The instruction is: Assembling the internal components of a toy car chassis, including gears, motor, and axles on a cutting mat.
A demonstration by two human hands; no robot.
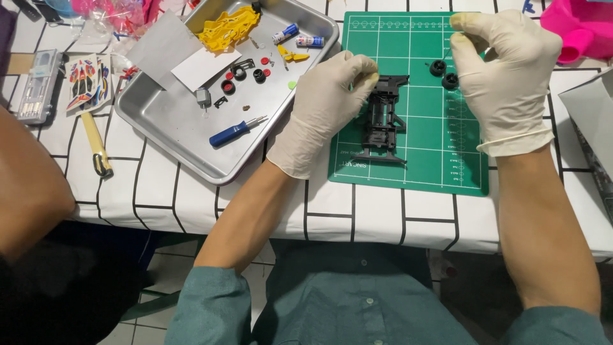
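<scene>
At nine o'clock on the table [159, 191], which wears a white cloth with black grid lines, lie a clear plastic case [38, 86], a sticker sheet [86, 82] and a yellow-handled knife [96, 145]. Toward eleven o'clock sits a metal tray [163, 137] holding a yellow car body shell [228, 27], two small batteries [299, 37], red and black wheel parts [246, 73], a little silver motor [203, 97], white paper sheets [185, 54] and a blue-handled screwdriver [235, 132]. Just right of the tray, the gloved left hand [325, 108] has its fingers curled together, the tips pressing on the black plastic chassis [385, 118], which rests near the centre of the green cutting mat [434, 160]. At one o'clock the gloved right hand [501, 76] hovers above the mat, thumb and forefinger pinched on something too small to tell, right beside two small black wheels [443, 73]. At two o'clock a pink plastic object [578, 29] meets the frame edge.
</scene>
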